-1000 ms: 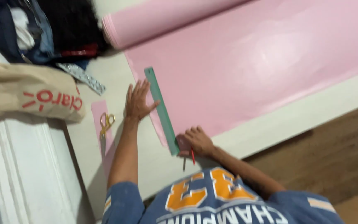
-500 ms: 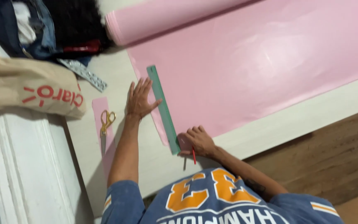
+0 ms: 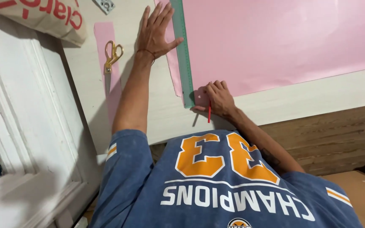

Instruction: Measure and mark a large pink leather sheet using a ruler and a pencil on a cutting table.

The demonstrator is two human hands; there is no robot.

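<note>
A long green ruler [image 3: 183,50] lies along the left edge of a large pink paper sheet [image 3: 284,42] on a white table [image 3: 148,109]. My left hand [image 3: 157,30] rests flat with fingers spread on the table and the paper's edge, its thumb touching the ruler. My right hand [image 3: 219,98] is at the ruler's near end, closed on a red pencil [image 3: 209,112] whose tip points toward the paper's corner.
Gold-handled scissors [image 3: 111,55] lie on a narrow pink paper strip [image 3: 105,36] to the left of my left arm. A beige cloth bag [image 3: 51,17] and a small metal piece [image 3: 105,5] sit at the top left. A white window frame [image 3: 17,126] stands on the left, wood panelling [image 3: 330,131] on the right.
The view has dropped and come closer, so the paper roll and the pile of clothes are out of frame. Both hands stay at the ruler in much the same places.
</note>
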